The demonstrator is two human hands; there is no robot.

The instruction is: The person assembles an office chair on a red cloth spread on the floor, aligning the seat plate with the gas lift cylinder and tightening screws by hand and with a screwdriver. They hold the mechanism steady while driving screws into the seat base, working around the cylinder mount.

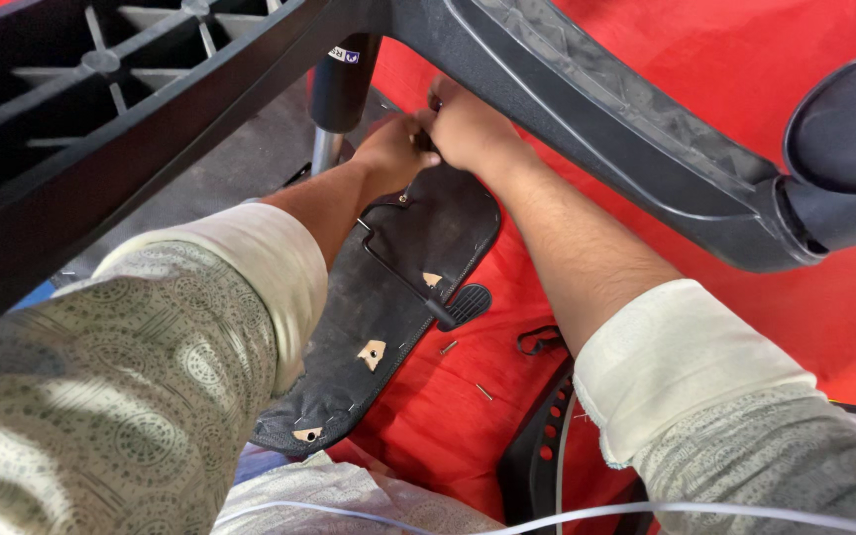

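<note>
Reaching under a black chair frame (587,109), the left hand (388,149) and right hand (463,124) pinch together at something hidden, above a black seat underside (398,287) on red cloth (745,59).

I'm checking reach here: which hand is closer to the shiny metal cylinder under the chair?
Left. The left hand sits just right of the metal cylinder; the right hand is farther right, beyond the left.

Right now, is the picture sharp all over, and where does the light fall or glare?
Head view: the patterned grey left sleeve close to the lens is soft and blurred; the black fabric-covered seat panel and loose screws are sharper. The red cloth is brightly lit, almost glowing at upper right. The left hand and right hand sit in the shade of the black plastic chair frame.
</note>
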